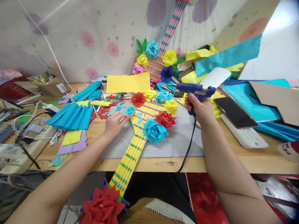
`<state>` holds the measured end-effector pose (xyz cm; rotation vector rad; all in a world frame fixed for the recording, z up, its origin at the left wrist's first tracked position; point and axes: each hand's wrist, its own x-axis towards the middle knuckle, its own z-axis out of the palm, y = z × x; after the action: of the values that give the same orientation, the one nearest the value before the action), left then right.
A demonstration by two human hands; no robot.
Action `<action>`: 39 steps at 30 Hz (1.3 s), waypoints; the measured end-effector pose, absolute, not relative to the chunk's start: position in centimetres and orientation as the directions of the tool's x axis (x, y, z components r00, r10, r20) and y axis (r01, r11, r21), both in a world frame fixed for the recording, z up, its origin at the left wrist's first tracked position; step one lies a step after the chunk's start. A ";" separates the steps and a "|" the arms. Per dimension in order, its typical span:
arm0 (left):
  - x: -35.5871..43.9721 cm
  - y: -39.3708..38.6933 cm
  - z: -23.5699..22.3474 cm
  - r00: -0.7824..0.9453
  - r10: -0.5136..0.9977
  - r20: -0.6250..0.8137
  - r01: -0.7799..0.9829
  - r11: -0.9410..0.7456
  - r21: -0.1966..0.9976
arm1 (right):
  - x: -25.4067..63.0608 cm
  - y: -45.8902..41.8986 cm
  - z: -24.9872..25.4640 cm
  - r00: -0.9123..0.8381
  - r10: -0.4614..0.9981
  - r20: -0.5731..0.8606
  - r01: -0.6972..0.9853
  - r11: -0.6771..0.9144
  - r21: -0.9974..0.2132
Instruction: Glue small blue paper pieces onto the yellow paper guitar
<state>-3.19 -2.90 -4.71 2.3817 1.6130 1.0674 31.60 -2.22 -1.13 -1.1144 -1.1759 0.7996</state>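
My right hand [198, 105] is closed around the handle of a blue hot glue gun [196, 88]; its nozzle points left, above the desk. Between the fingertips of my left hand [116, 123] is a small light-blue paper flower [130, 110], at the left edge of a yellow paper guitar [133, 143]. White strings and green frets run down the guitar's neck, which slants toward me past the desk edge. Red paper flowers [165, 120], yellow ones [171, 106] and a large blue one [155, 130] sit on the body. A big red flower [102, 205] covers the head end.
A pink paper guitar [167, 43] leans on the wall behind. A grey cutting mat [179, 144] lies under the work. Paper scraps, blue crepe paper [72, 115] and a power strip [25, 149] crowd the left. A phone [234, 112] and a paper cup [289, 151] are right.
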 end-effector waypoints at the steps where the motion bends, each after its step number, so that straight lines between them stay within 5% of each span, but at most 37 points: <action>1: -3.2 -2.8 -4.8 0.226 0.831 0.509 0.803 -0.455 0.385 | 31.6 -2.2 -1.1 0.233 0.925 0.300 0.084 0.288 -0.954; 9: -3.1 -1.9 -5.4 0.339 0.767 0.544 0.855 -0.493 0.163 | 31.8 -2.0 -1.3 0.225 0.920 0.321 0.150 0.293 -0.944; 39: -1.3 -0.3 -6.1 0.165 0.770 0.617 0.900 -0.373 0.225 | 31.6 -2.2 -1.0 0.229 0.918 0.324 0.180 0.287 -0.941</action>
<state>-1.26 -0.33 -6.12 2.5366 1.8477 1.1292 31.62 -2.24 -1.05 -1.1850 -1.2496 0.7209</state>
